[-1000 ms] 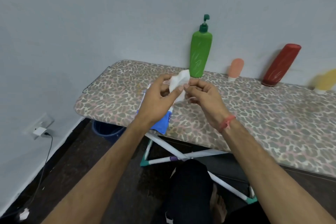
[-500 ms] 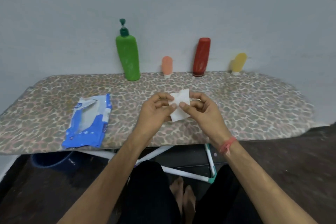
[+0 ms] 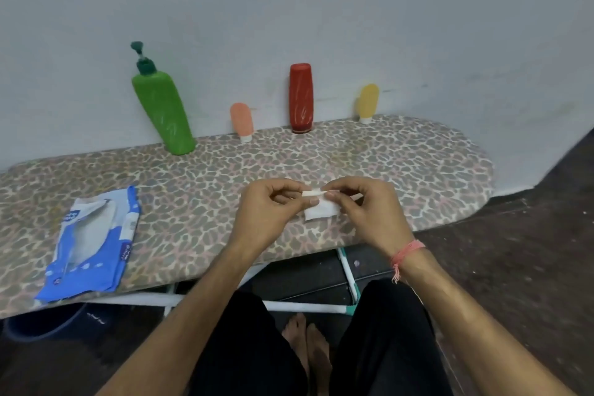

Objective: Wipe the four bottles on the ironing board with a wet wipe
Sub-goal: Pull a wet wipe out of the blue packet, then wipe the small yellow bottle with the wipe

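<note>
Above the ironing board (image 3: 418, 164), left hand (image 3: 273, 212) and right hand (image 3: 369, 209) pinch the wet wipe (image 3: 319, 210); wipes packet (image 3: 93, 241) left, four bottles (image 3: 300, 96) behind, unobstructed.

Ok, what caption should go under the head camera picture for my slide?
Both hands, left hand and right hand, pinch a wet wipe above the ironing board, four bottles lined along the wall.

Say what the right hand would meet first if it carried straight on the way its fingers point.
The right hand points left, so probably the left hand, which pinches the same wet wipe.
</note>
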